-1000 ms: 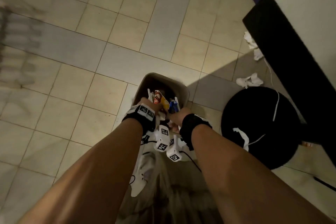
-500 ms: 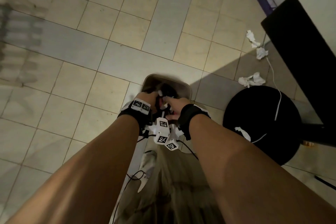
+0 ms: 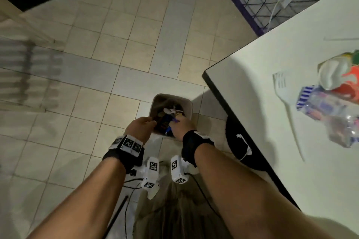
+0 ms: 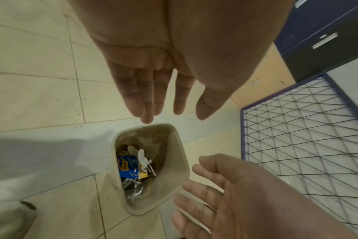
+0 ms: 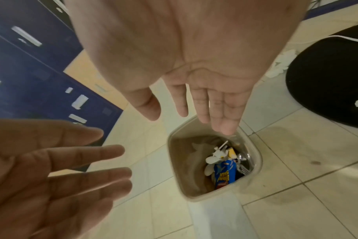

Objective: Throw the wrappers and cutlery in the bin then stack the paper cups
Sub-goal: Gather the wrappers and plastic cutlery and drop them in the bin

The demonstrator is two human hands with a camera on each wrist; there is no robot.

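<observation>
A beige bin (image 3: 187, 103) stands on the tiled floor, and both hands hover just above its near rim. My left hand (image 3: 144, 125) is open with straight fingers and an empty palm in the left wrist view (image 4: 175, 106). My right hand (image 3: 180, 124) is open and empty too (image 5: 184, 111). Inside the bin (image 4: 180, 145) lie a blue wrapper (image 4: 128, 166), white plastic spoons (image 4: 141, 155) and other scraps. On the white table (image 3: 252, 87) at the right lie a white fork (image 3: 285, 99) and crumpled wrappers (image 3: 330, 110).
A black round stool (image 3: 240, 153) stands between the bin and the table edge. A blue-framed wire mesh panel (image 4: 296, 153) stands beyond the bin. Crumpled tissues (image 5: 280, 67) lie on the floor by the stool. Blue lockers (image 5: 31, 72) are behind.
The wrappers and cutlery that both hands held over the bin now lie inside it, and the fingers have opened. The head view has swung right, bringing the table into sight.
</observation>
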